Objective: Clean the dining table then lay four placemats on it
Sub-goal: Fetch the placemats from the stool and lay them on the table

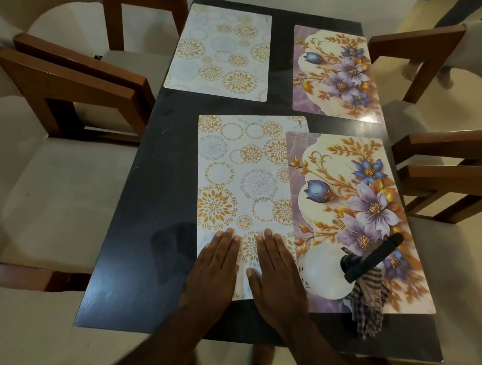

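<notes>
You pressed your left hand (215, 268) and right hand (278, 274), fingers straight and grasping nothing, flat on the near gold-circle placemat (235, 167).

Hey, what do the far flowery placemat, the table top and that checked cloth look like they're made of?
Far flowery placemat: likely plastic or laminated sheet, glossy; light glares off its near corner.
Table top: dark wood or wood-look laminate, semi-gloss; faint grain and soft reflections show.
Checked cloth: woven fabric, matte; it lies crumpled in soft folds.
</notes>
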